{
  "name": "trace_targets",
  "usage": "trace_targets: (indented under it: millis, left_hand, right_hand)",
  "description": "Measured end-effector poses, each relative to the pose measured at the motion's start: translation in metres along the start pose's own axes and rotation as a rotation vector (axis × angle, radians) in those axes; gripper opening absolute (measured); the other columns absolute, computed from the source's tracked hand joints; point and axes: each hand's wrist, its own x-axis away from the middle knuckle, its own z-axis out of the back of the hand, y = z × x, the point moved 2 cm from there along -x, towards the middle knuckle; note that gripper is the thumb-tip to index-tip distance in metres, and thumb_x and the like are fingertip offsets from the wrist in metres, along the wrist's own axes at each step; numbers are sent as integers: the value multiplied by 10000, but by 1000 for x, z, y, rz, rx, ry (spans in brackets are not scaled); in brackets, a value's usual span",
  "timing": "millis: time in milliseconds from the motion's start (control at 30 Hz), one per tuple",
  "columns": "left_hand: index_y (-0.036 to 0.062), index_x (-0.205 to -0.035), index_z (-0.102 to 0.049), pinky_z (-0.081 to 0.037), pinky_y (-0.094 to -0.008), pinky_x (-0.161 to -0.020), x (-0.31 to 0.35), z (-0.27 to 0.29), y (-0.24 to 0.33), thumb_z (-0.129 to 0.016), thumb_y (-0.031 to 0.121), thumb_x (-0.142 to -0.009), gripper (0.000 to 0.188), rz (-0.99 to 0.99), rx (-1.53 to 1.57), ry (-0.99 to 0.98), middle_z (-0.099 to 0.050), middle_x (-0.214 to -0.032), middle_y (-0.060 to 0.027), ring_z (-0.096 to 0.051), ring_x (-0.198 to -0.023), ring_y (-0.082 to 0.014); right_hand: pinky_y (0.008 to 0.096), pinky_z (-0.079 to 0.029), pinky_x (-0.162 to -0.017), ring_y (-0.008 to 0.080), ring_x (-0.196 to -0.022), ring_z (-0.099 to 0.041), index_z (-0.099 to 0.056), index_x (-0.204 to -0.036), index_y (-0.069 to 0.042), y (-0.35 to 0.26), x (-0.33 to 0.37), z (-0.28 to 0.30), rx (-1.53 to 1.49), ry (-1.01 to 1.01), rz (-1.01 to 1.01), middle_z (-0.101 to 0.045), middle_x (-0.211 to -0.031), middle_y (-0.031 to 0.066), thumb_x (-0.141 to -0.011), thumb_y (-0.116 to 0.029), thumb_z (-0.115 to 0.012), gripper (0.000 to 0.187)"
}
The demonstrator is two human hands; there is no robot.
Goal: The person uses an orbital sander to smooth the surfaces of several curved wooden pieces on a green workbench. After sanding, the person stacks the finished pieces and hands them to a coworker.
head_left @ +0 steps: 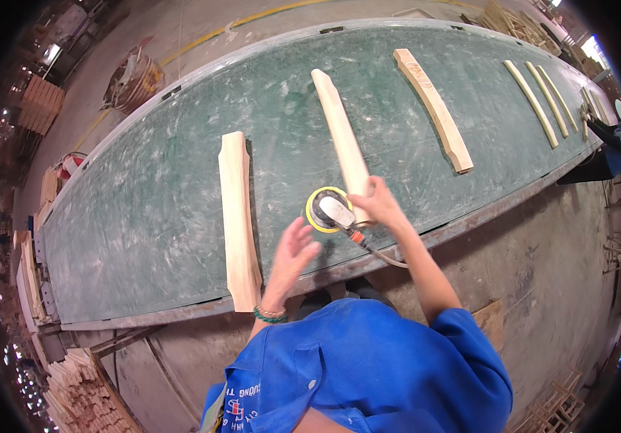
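Observation:
A disc sander (333, 212) with a yellow-rimmed pad and a pale body rests on the green tabletop, its orange-collared hose trailing toward the near edge. Just left of the sander, my left hand (292, 258) is open with nothing in it, fingers apart, a beaded bracelet at the wrist. My right hand (382, 204) is closed around the near end of a long pale wooden piece (341, 130), which slants away across the table. The sander sits against that piece's left side, and my hand partly covers the wood's near end.
The long green table (144, 195) carries another shaped wooden piece (237, 216) at left and a curved one (437, 112) at right. Several thin strips (534, 105) lie farther right, near another person's dark sleeve (599, 155). Stacked wood (87, 390) stands at lower left.

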Motion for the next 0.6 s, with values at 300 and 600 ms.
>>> trace_targets:
  millis: [300, 600]
  left_hand:
    - [42, -1420, -402, -537, -216, -553, -26, -45, 18, -660, 266, -914, 611, -259, 173, 334, -614, -1149, -96, -676, -837, -154]
    - [48, -1121, -585, -414, -197, -430, -25, 19, 29, -635, 448, -915, 453, -190, 189, 692, -656, -843, -47, -603, -531, -110]
  right_hand:
    - [390, -497, -953, 319, -1141, -564, -373, -1450, -121, -6, 4, -19, 350, -79, 517, -453, -1330, 228, -775, -256, -753, 786]
    - [473, -526, -862, 418, -1022, -598, -420, -1394, -283, -22, 12, -28, 371, -380, 333, -477, -1214, 218, -702, -154, -725, 767]
